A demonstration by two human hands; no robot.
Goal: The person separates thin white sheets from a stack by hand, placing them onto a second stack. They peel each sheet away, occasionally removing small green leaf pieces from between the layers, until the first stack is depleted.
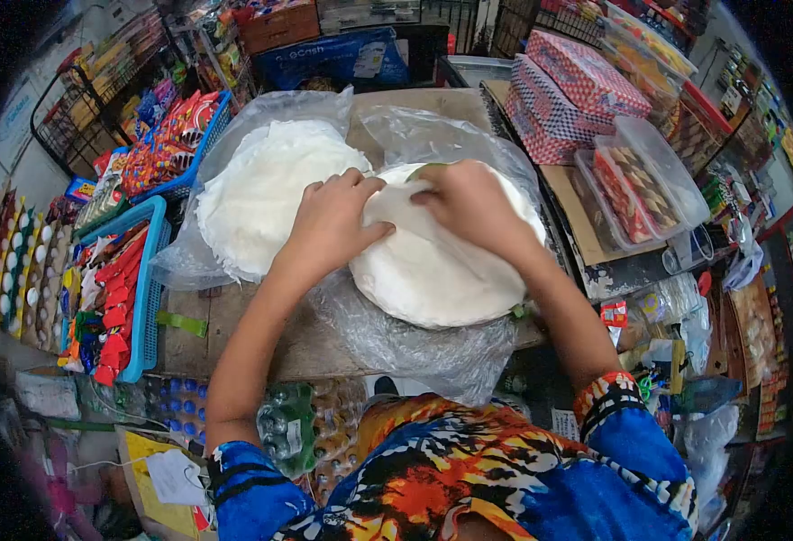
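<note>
A round stack of thin white sheets (432, 275) lies on clear plastic on a wooden counter (234, 316). My left hand (329, 221) grips the folded-up edge of the top white sheet at the stack's left side. My right hand (473, 207) pinches the same sheet from the far side, lifting it off the stack. A second, larger pile of white sheets (266, 189) rests in an open plastic bag just left of the first.
Blue baskets of packaged snacks (122, 298) line the left. Checked boxes (568, 90) and clear tubs of food (644, 180) stand at the right. Egg trays (13, 261) sit far left. Bottles (293, 428) are stored below the counter.
</note>
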